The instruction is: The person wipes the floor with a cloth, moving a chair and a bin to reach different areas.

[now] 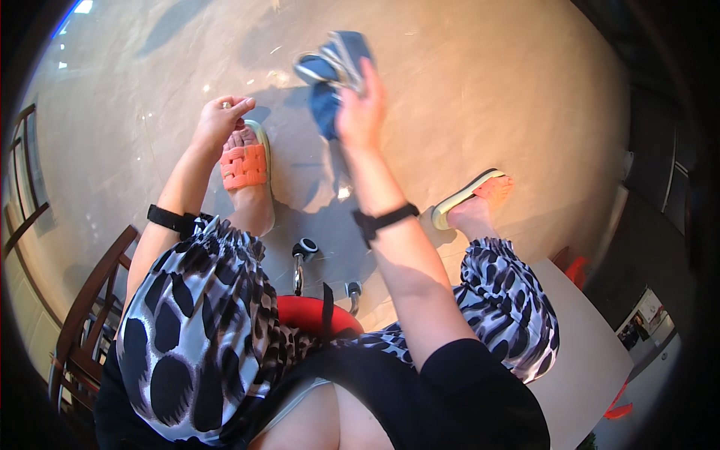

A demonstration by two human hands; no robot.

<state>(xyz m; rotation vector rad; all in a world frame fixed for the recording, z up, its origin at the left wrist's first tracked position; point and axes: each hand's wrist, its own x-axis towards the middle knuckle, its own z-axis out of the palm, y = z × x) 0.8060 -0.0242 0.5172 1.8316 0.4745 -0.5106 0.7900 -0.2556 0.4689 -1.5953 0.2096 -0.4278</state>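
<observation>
My right hand [362, 105] is stretched out ahead over the floor, its fingers closed round a dark blue bundle [324, 71] with pale edging. It looks soft and folded, but motion blurs it and I cannot make out its exact kind. To the left, my left hand [223, 120] hovers above an orange woven sandal [244, 166]. Its fingers are curled in with the thumb against them, a ring shows on one finger, and nothing is visible in the grip. The two hands are apart, and the left one does not touch the bundle.
A second orange sandal [474, 193] with a pale sole is at the right. Below me are a red seat [319, 313] and a chair caster [304, 249]. A wooden chair [90, 315] stands at the left; a white table [581, 352] is close on the right.
</observation>
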